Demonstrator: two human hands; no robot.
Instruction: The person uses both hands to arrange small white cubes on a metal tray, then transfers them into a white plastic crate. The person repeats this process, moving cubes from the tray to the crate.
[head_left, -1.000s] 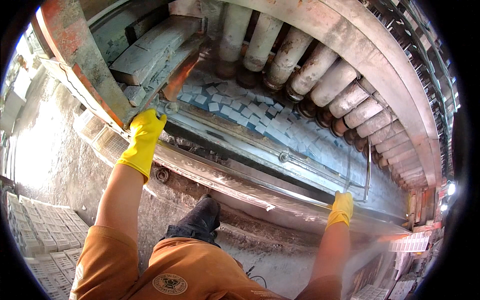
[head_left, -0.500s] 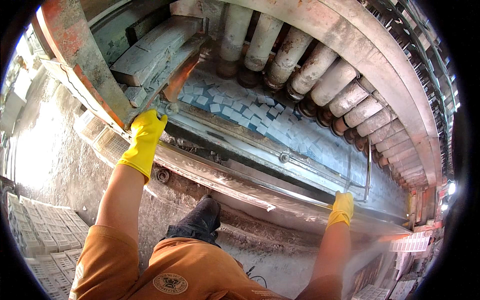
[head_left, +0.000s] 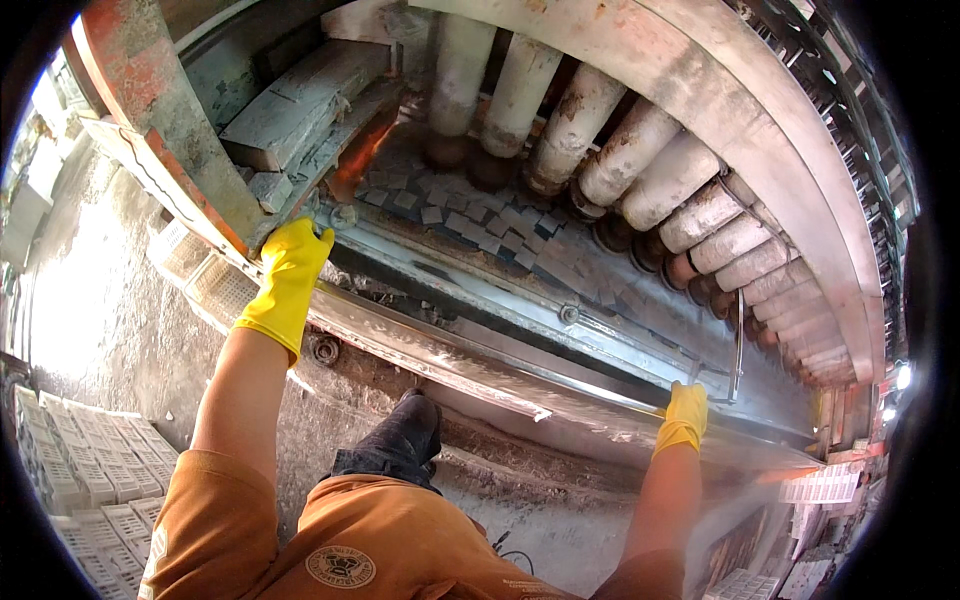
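Note:
My left hand (head_left: 293, 272), in a yellow rubber glove, is closed on the metal front edge of a large machine, beside its worn orange-and-grey upright (head_left: 205, 170). Far to the right, my right hand (head_left: 685, 415), gloved the same, curls closed over the long metal front rail (head_left: 480, 358). An upright bent metal rod (head_left: 738, 345) stands just beyond the right hand. Behind the rail, small square tiles (head_left: 490, 225) lie loosely on the machine's bed, dim and greyish. The fingertips of both hands are partly hidden.
A row of thick, stained cylinders (head_left: 570, 125) hangs above the tiles under a curved pale beam (head_left: 690, 60). White plastic crates (head_left: 90, 450) stand at the lower left, with another white crate (head_left: 825, 485) at right. The wet floor (head_left: 120, 290) spreads to the left.
The tiles have turned from bright bluish white to dark grey as the light on them dropped. The cylinders and beam have shifted slightly leftward. Both hands stay in place.

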